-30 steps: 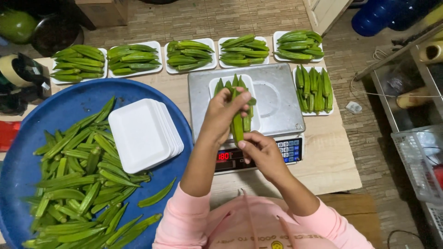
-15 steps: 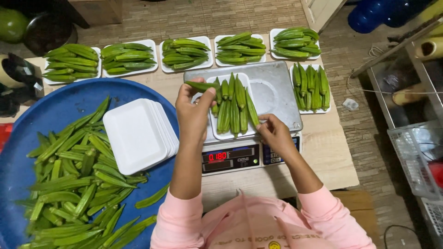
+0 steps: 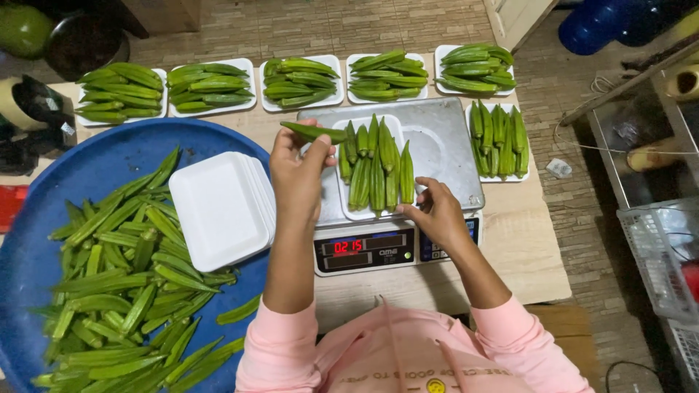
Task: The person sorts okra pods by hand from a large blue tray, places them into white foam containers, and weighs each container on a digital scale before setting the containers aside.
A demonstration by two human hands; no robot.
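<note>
My left hand (image 3: 297, 173) pinches a single green okra pod (image 3: 314, 132), held sideways above the left part of the scale (image 3: 444, 149). A white foam tray (image 3: 348, 212) filled with several upright okra pods (image 3: 376, 164) rests on the steel scale platform. My right hand (image 3: 435, 212) touches the near right corner of that tray, fingers curled at its edge. The scale's red display (image 3: 348, 246) is lit below the tray.
A big blue tub (image 3: 87, 175) at left holds loose okra (image 3: 116, 284) and a stack of empty white foam trays (image 3: 220, 209). Several filled okra trays (image 3: 211, 86) line the far table edge; another (image 3: 499, 138) sits right of the scale. A wire basket (image 3: 666, 255) stands at right.
My left hand lifted one pod off the tray and moved it left. The right hand slid from the tray's top down to its near corner.
</note>
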